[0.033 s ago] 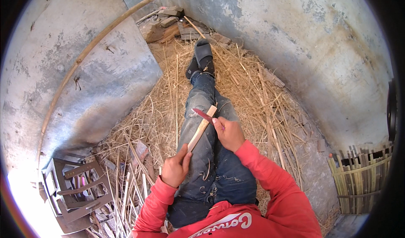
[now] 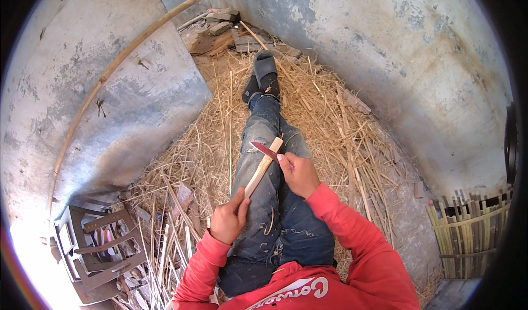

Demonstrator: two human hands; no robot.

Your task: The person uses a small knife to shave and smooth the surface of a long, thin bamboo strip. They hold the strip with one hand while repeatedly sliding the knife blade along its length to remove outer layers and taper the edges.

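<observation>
My left hand (image 2: 229, 221) is closed around the lower end of a pale, flat wooden stick (image 2: 260, 175), which slants up and to the right above my legs. In my right hand (image 2: 300, 175) is a knife with a dark red blade (image 2: 265, 150); the fist covers most of its handle. The blade lies across the stick near its upper end, its tip pointing left. Below the stick are my outstretched legs in worn blue jeans (image 2: 254, 211), with bits of shavings on the cloth.
Straw and wood shavings (image 2: 214, 145) cover the floor around my legs. A brown stool-like frame (image 2: 107, 269) lies at the lower left, a slatted bamboo piece (image 2: 467, 236) stands at the right. A long curved pole (image 2: 102, 79) crosses the left wall; bricks (image 2: 221, 28) are piled in the far corner.
</observation>
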